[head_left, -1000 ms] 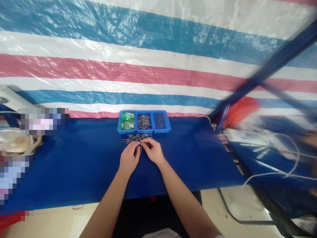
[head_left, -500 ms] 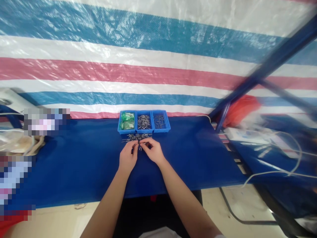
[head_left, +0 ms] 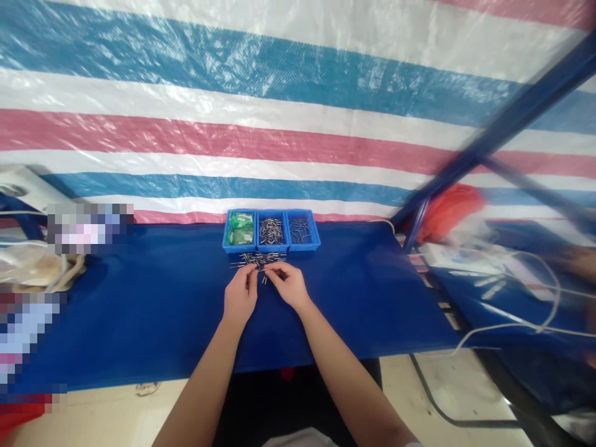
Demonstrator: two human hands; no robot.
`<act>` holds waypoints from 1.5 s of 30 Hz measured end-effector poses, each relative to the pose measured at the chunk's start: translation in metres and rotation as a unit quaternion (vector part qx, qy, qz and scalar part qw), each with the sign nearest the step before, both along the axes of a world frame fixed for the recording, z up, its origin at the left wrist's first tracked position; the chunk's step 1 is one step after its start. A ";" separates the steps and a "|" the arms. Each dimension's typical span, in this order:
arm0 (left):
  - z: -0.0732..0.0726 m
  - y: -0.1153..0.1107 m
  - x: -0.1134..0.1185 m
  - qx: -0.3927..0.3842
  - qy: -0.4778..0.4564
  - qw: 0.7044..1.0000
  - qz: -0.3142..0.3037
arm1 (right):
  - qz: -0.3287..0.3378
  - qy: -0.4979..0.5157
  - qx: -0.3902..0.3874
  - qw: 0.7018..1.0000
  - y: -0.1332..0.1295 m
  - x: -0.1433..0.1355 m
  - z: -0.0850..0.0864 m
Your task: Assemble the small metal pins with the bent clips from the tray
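A loose pile of thin metal pins [head_left: 263, 257] lies on the blue table, just in front of three joined blue bins. My left hand [head_left: 241, 292] and my right hand [head_left: 287, 285] meet at the near side of this pile with fingertips pinched. A thin metal pin [head_left: 261, 270] spans the small gap between them, held at both ends. The left bin [head_left: 240, 248] has green packets [head_left: 241, 236] in it, the middle bin [head_left: 272, 248] many short metal pins [head_left: 270, 231], and the right bin [head_left: 304, 247] a few thin dark pins [head_left: 300, 230].
Striped plastic sheeting [head_left: 279, 143] hangs behind the table [head_left: 162, 310]. At the right are a blue metal frame [head_left: 512, 130], a red bag [head_left: 454, 208], a white cable [head_left: 484, 326] and part of a person's hand [head_left: 584, 264]. A clear bag [head_left: 32, 264] sits at the left.
My fingertips have moved slightly apart, and the pin between them shows more clearly. A blurred hand of another person has come into view at the right edge.
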State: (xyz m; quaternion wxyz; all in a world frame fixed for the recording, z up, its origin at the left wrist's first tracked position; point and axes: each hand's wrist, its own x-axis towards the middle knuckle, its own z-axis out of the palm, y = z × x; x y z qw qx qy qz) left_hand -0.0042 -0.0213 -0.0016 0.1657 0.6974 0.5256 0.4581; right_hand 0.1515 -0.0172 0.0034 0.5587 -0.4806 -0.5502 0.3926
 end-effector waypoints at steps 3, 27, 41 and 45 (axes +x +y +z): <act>0.005 -0.001 0.002 0.023 0.004 1.000 -0.003 | -0.008 0.006 0.000 1.000 0.000 0.000 0.000; -0.002 0.003 -0.001 0.013 0.009 1.000 -0.016 | -0.013 -0.011 -0.005 1.000 -0.001 -0.001 0.001; -0.001 0.001 0.000 -0.003 0.012 1.000 -0.004 | -0.005 -0.003 -0.013 1.000 -0.002 -0.001 0.002; 0.004 -0.001 0.003 0.010 0.004 1.000 0.003 | -0.005 -0.004 -0.017 1.000 -0.002 -0.001 0.004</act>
